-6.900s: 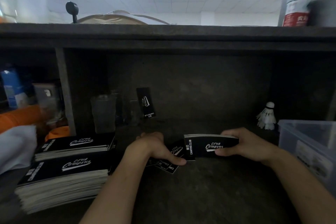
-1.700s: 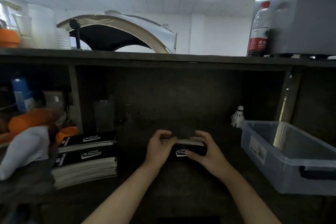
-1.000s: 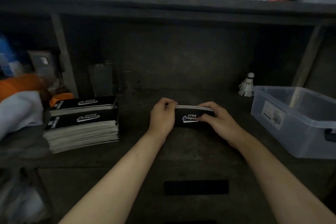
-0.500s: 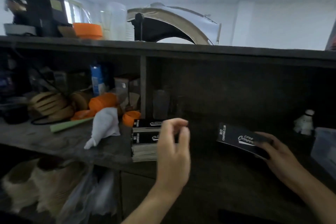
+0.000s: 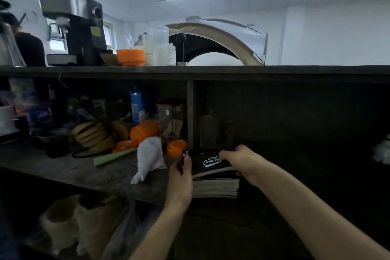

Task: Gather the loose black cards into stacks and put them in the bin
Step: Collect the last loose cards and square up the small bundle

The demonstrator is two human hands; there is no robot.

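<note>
Reaching forward, left hand (image 5: 181,178) and right hand (image 5: 242,160) grasp a card bundle (image 5: 207,163) by its ends over the stack (image 5: 215,188).

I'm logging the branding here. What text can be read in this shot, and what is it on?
"Camp..." in white script under a small blurred word, perhaps "CRUB": on the top of the black cards; the right hand covers the rest.
Small white print at the cards' left end, by the left hand: too small to read.
Print on the blue carton: blurred.
The yellow sticker on the coffee machine: unreadable.
</note>
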